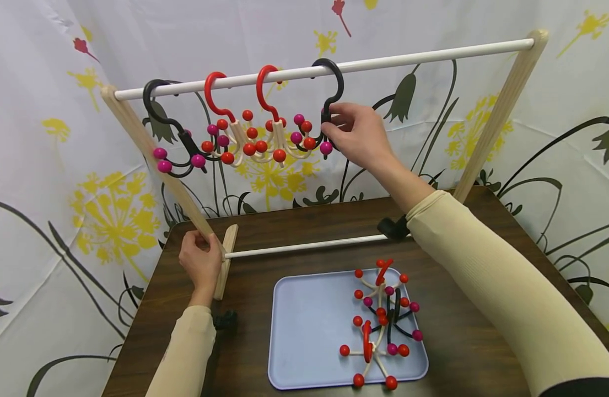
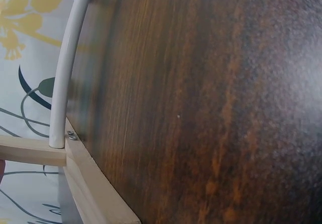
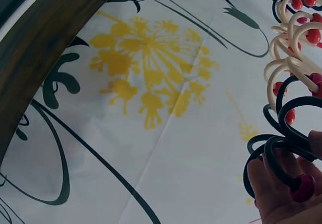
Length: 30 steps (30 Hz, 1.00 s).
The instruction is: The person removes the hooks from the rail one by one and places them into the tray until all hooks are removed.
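Observation:
My right hand (image 1: pixel 359 135) pinches the stem of a black hanger (image 1: pixel 340 82) whose hook loops over the rack's white top rail (image 1: pixel 408 59). Curved black prongs (image 3: pixel 274 156) tipped with magenta balls spread around the fingers in the right wrist view. To its left hang two hangers with red hooks, cream prongs and red balls, a nearer red-hooked hanger (image 1: pixel 267 88) and a farther red-hooked hanger (image 1: pixel 216 94). Another black hanger (image 1: pixel 187 140) hangs tilted at the rail's left end. Low on the rack, my left hand (image 1: pixel 201 262) grips the left wooden post (image 1: pixel 160 157).
On the dark wooden table (image 1: pixel 257 320) lies a pale blue tray (image 1: pixel 304 331). Its right side holds a tangle of red-hooked hangers (image 1: pixel 367 342) and a black hanger (image 1: pixel 397 309). The rack's lower white rod (image 1: pixel 304 246) crosses behind the tray. A flower-printed curtain (image 1: pixel 61 44) forms the backdrop.

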Motion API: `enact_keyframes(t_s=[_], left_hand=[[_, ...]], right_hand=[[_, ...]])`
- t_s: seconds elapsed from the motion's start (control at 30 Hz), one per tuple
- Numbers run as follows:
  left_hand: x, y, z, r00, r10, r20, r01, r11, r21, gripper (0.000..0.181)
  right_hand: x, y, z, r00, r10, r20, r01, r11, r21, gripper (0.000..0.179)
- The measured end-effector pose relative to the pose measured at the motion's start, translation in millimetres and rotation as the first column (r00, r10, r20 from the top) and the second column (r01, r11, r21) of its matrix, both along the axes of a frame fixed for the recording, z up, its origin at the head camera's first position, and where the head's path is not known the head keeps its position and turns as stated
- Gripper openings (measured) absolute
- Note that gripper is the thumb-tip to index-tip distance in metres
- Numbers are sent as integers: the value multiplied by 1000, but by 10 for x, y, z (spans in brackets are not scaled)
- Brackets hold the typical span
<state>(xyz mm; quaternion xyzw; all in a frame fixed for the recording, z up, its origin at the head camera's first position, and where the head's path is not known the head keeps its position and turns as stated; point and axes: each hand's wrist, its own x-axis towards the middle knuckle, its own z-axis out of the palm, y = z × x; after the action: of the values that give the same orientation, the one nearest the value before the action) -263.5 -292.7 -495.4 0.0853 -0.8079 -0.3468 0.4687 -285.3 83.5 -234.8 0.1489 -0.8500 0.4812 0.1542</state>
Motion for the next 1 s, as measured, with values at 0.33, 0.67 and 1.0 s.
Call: enact_keyframes(t_s=[0.33, 0.67, 1.0], left_hand=[[-18, -6, -23, 1000, 1, -2, -1, 1000, -4, 16], [-10, -20, -29, 1000, 12, -10, -12, 1000, 1, 15], [-37, -24, -39, 1000, 9, 1, -9, 1000, 3, 16]], right_hand=[[-26, 17, -16, 999, -21, -29, 21, 1000, 14, 40], [12, 120, 87, 996, -32, -78, 29, 999, -36, 39], [225, 355, 320, 992, -48, -115, 38, 995, -89, 31]])
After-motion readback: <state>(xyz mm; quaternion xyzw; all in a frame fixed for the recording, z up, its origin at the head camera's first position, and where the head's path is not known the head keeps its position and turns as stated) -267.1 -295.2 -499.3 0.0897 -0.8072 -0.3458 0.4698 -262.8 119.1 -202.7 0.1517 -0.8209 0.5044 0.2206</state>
